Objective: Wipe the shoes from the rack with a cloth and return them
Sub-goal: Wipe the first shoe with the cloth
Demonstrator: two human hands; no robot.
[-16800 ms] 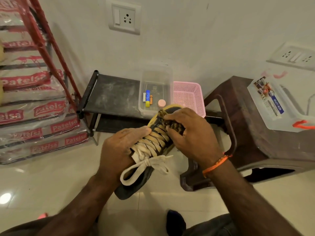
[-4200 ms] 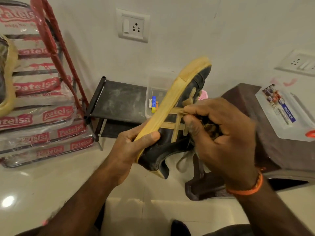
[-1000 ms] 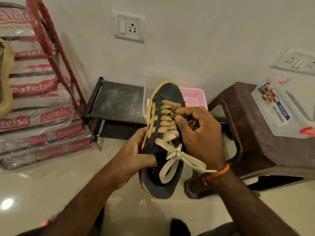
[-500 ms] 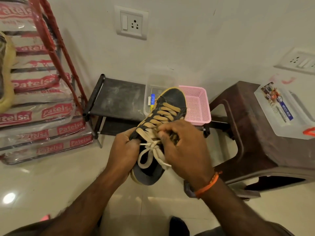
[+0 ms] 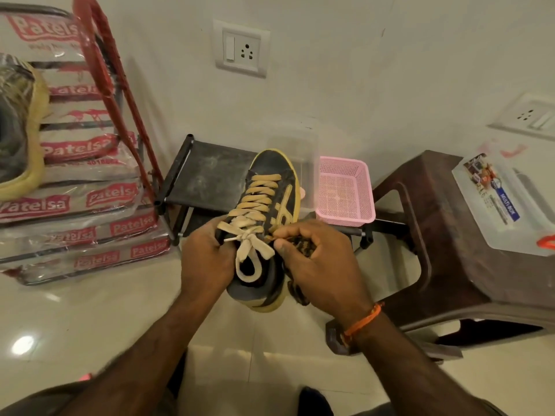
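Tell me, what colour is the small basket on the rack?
Pink. The basket shows best in the head view, on the rack.

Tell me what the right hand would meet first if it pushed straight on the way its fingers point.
The right hand, bunched around a dark patterned cloth, points left into the shoe. It would meet the shoe's side by the lace bow almost at once; the left hand lies beyond. Depth is uncertain.

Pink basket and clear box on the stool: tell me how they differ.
The pink basket is opaque, perforated mesh; the clear box is see-through plastic with a printed label. The pink basket is open-topped and sits on the low black rack; the clear box sits higher, on the brown stool, with a red piece at its near end. Both are rectangular plastic containers, touched by neither hand.
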